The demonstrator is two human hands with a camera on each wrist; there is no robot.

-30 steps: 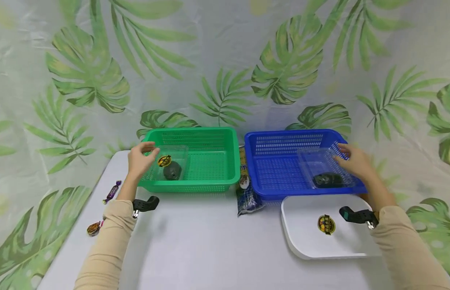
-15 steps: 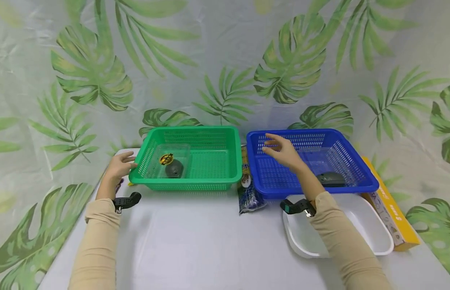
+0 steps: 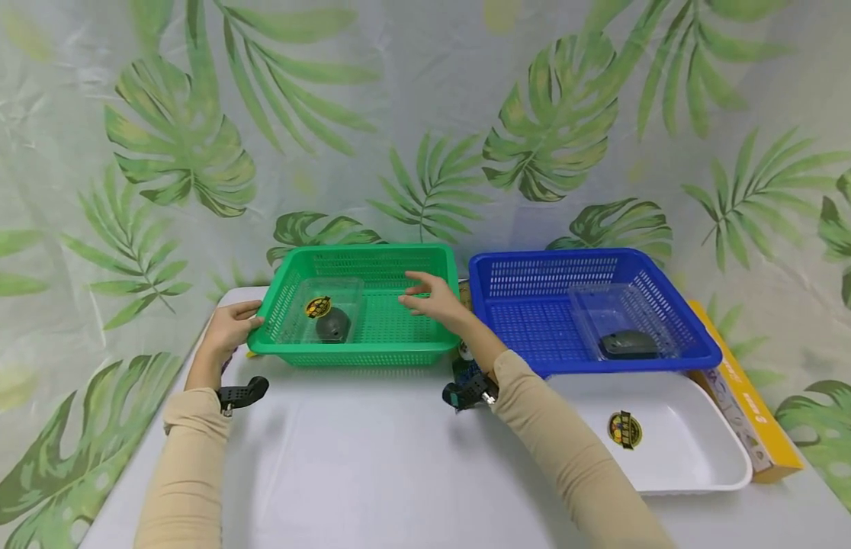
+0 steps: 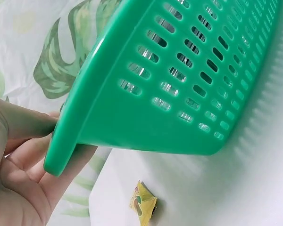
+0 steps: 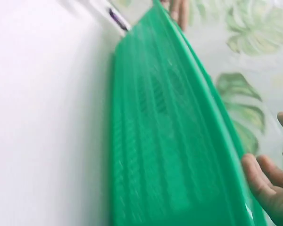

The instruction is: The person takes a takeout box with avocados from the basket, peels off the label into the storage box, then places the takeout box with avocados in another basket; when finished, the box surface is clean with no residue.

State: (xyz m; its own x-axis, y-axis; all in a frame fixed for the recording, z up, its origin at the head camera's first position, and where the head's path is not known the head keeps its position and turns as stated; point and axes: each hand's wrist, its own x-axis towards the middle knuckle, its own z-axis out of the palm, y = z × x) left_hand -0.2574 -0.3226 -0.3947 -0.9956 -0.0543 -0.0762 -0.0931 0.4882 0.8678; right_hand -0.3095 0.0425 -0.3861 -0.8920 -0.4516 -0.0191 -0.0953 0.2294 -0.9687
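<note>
My left hand [image 3: 228,329] grips the left end of the green plastic basket [image 3: 370,348]. In the left wrist view, the thumb lies against the rim with the fingers below it. My right hand [image 3: 435,303] hovers over the basket's right part, fingers loosely bent and holding nothing. The right wrist view has its fingertips [image 5: 252,165] right at the rim. Inside the basket, at the left, sits a clear plastic container [image 3: 300,329] with a round black-and-yellow sticker [image 3: 319,306] and a dark grey rounded object [image 3: 333,325].
To the right stands a blue basket [image 3: 528,364] holding another clear container and a dark rounded object [image 3: 627,345]. In front lies a white tray [image 3: 693,476], beside a yellow box [image 3: 755,400]. A yellow-wrapped candy [image 4: 144,205] lies near the green basket. My right forearm partly hides a blue packet [image 3: 460,371].
My right hand has swept left from the blue basket to the green one. The left hand has moved from above the clear container to the green basket's left rim.
</note>
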